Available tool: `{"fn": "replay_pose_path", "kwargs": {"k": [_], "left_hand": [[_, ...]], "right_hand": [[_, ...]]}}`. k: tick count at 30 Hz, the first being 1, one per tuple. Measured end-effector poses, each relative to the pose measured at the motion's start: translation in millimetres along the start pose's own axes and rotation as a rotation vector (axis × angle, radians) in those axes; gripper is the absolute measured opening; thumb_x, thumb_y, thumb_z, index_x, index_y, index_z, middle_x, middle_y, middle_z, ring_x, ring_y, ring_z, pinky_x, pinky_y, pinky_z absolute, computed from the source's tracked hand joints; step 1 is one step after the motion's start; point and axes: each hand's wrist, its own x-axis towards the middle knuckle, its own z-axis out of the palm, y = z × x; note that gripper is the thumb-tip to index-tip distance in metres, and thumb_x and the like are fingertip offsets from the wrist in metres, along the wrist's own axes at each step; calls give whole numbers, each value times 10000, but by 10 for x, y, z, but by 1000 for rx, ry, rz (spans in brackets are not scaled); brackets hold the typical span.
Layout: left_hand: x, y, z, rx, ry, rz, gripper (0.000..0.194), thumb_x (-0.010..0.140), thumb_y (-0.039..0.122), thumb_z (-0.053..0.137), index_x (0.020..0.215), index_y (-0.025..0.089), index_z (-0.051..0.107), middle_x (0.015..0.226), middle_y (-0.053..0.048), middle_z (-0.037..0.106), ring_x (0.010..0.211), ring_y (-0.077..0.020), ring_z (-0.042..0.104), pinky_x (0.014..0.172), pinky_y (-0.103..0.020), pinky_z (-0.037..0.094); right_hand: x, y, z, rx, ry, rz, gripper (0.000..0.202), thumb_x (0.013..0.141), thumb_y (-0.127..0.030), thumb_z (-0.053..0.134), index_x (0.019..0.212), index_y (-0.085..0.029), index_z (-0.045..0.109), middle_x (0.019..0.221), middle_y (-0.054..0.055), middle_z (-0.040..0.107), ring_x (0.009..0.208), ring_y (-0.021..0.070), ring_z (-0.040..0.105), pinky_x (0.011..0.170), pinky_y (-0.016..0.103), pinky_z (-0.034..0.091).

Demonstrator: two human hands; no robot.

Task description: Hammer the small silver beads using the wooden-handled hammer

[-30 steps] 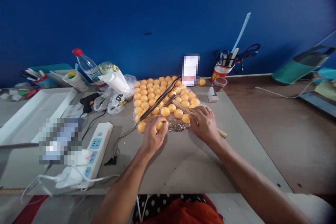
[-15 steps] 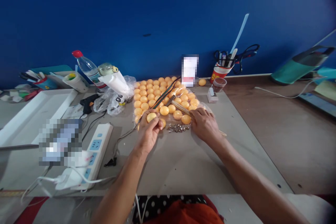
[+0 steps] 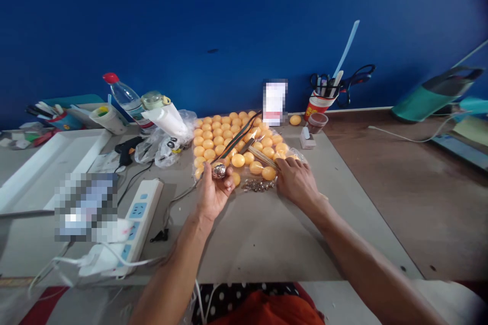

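My left hand is closed around a ball whose upper face now shows shiny, dark metallic pieces. My right hand rests palm down at the right front corner of the orange balls, its fingers curled over the near end of thin wooden sticks. Several rows of orange balls lie in clear plastic between and beyond my hands. A dark strap crosses over them. Between my hands sits a small heap of shiny metallic pieces.
On the left are a white power strip, a black glue gun, a white tray and a bottle. A phone stands behind the balls. At the right back are a cup of tools and a small box.
The ball in my left hand has turned, from a plain orange face to one with shiny metallic pieces. My right hand has barely moved.
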Motion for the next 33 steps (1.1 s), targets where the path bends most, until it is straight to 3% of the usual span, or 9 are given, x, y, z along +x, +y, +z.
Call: {"fn": "replay_pose_path", "kwargs": {"k": [5, 10, 13, 17, 20, 24, 28, 33], "left_hand": [[1, 28, -12, -28, 10, -4, 403, 853, 546, 612, 893, 150, 672, 776, -29, 615, 544, -58, 459, 504, -194, 400], [-12, 50, -3, -39, -11, -24, 232, 832, 368, 672, 929, 157, 677, 828, -36, 647, 572, -60, 478, 533, -202, 403], [-9, 46, 6, -35, 0, -29, 216, 833, 355, 674, 908, 153, 674, 811, -37, 643, 566, -62, 476, 525, -202, 399], [2, 35, 6, -57, -12, -32, 302, 859, 440, 645, 891, 141, 664, 795, -43, 622, 549, -61, 465, 501, -197, 388], [11, 28, -13, -53, -27, -48, 353, 861, 497, 627, 896, 146, 656, 775, -29, 599, 534, -57, 446, 481, -190, 370], [25, 21, -51, -75, -40, -77, 361, 870, 506, 611, 904, 148, 650, 786, -31, 605, 534, -62, 440, 474, -191, 366], [21, 23, -56, -102, -47, -85, 362, 884, 500, 594, 931, 146, 653, 779, -37, 604, 540, -70, 448, 481, -190, 374], [-3, 25, -23, -127, -24, -88, 383, 909, 510, 548, 977, 151, 662, 758, -40, 603, 530, -74, 446, 492, -192, 383]], "right_hand": [[3, 61, 22, 123, 53, -6, 246, 864, -191, 486, 1089, -140, 572, 983, 137, 605, 795, 244, 556, 670, 329, 383], [-15, 98, 20, 198, 77, 52, 375, 875, -246, 507, 1236, -148, 532, 1003, 133, 558, 731, 238, 545, 628, 339, 427], [-2, 99, 42, 287, 172, 55, 450, 866, -226, 519, 1310, -148, 504, 1040, 145, 529, 865, 275, 571, 718, 381, 485], [24, 75, 37, 475, 385, 0, 374, 887, -200, 470, 1249, -160, 552, 1068, 148, 521, 966, 273, 573, 819, 412, 512], [13, 46, -37, 587, 470, -17, 366, 867, -234, 517, 1225, -172, 560, 1089, 142, 522, 929, 251, 580, 778, 392, 527], [-44, -6, -156, 677, 420, 30, 483, 782, -284, 649, 1245, -197, 546, 1073, 96, 502, 685, 161, 527, 646, 351, 516], [-103, -60, -220, 706, 431, -81, 289, 835, -250, 596, 1121, -204, 598, 969, 73, 546, 830, 210, 553, 721, 354, 493], [-165, -128, -256, 918, 218, -151, 153, 921, -258, 491, 1019, -170, 569, 710, -6, 528, 614, 137, 500, 573, 261, 432]]}}
